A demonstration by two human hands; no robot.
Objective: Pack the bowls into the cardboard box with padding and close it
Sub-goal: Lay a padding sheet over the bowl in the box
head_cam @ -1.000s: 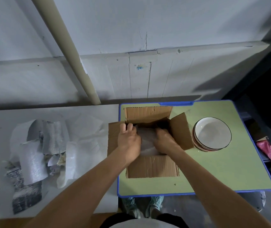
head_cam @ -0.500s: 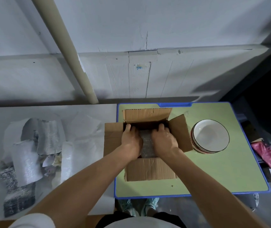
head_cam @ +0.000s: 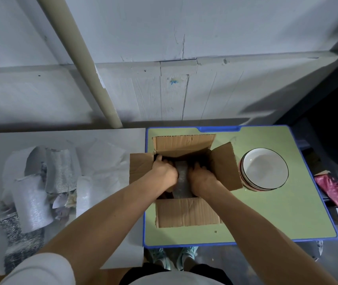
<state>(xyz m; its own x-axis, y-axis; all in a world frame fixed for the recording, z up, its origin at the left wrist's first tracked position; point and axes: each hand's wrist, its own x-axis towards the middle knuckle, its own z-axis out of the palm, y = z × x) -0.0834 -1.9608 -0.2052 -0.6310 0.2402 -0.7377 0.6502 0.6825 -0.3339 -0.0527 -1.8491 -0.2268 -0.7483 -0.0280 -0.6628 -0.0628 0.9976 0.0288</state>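
Left hand (head_cam: 165, 172) and right hand (head_cam: 202, 177) press padding (head_cam: 181, 182) into the cardboard box (head_cam: 186, 212).
Fingers straight, gripping nothing; the padding between them sits deeper than a second ago.

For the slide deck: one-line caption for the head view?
Left hand and right hand press padding into open box; bowls wait beside.

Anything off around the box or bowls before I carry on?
Nothing looks damaged or spilled. The box is open with its flaps splayed; the left hand and right hand are inside on the padding. The bowls stand stacked upright by the right flap. Only untidy spot: scraps heaped loosely on the left table.
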